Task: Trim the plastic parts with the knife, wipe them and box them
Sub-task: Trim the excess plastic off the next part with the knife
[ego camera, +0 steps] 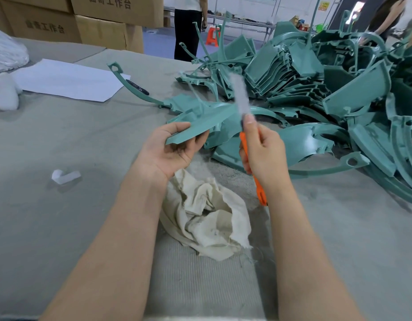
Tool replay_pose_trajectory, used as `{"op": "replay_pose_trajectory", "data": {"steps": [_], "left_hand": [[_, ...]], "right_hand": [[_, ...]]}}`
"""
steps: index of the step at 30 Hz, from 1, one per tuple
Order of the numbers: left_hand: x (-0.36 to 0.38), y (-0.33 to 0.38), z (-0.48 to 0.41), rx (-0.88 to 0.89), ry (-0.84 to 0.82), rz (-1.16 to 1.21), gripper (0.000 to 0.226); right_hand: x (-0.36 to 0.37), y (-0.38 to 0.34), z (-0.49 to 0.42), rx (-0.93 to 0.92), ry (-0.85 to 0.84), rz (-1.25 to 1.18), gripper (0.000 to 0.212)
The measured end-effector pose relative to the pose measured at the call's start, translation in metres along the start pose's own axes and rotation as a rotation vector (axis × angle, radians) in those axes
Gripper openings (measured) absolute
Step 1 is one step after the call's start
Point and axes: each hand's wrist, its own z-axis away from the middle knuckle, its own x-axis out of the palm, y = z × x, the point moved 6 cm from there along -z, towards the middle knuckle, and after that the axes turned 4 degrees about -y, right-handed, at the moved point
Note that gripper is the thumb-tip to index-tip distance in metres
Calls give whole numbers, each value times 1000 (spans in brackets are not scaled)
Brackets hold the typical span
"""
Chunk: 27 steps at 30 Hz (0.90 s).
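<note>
Trimming seems in hand at frame centre: the left hand [174, 150] grasps a teal plastic part [200, 120] by its edge, the right hand [262, 154] grips the orange knife [257, 186], whose blurred blade must next meet that edge squarely.

cloth [207, 216] before hands, parts pile [316, 89] behind

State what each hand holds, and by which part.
The left hand holds a teal plastic part by its near flat end. The right hand grips the orange knife around its handle; the blade is blurred.
</note>
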Motion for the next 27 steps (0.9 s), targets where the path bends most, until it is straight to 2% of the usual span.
{"op": "replay_pose_trajectory", "data": {"steps": [4,6,8,9,12,13,15,18,21,24,27], "left_hand": [[-3,3,-1,46,43,27,25],[-6,3,-2,75,86,58,22],[-4,4,-1,97,48,126,22],[1,3,1,102,-16,139,23],[10,4,12,114,-131,-36,68],[9,4,9,83,-135,-39,60],[0,7,2,83,-42,56,5],[-4,8,0,85,-33,117,24],[3,3,5,63,-97,169,46],[4,2,5,47,-100,193,53],[9,-2,7,-1,-132,169,49]], "right_hand": [[25,-7,6,-51,-148,137,56],[39,-12,11,-90,-244,183,54],[53,-18,18,-138,-343,239,56],[59,-22,22,-172,-396,270,57],[68,-30,30,-251,-521,295,55],[66,-31,30,-241,-525,254,56],[54,-31,25,-189,-456,109,55],[25,-26,13,-115,-230,-55,50],[3,-12,4,-12,-3,-105,61],[-1,-4,1,24,59,-94,63],[2,-4,2,10,56,-92,61]]}}
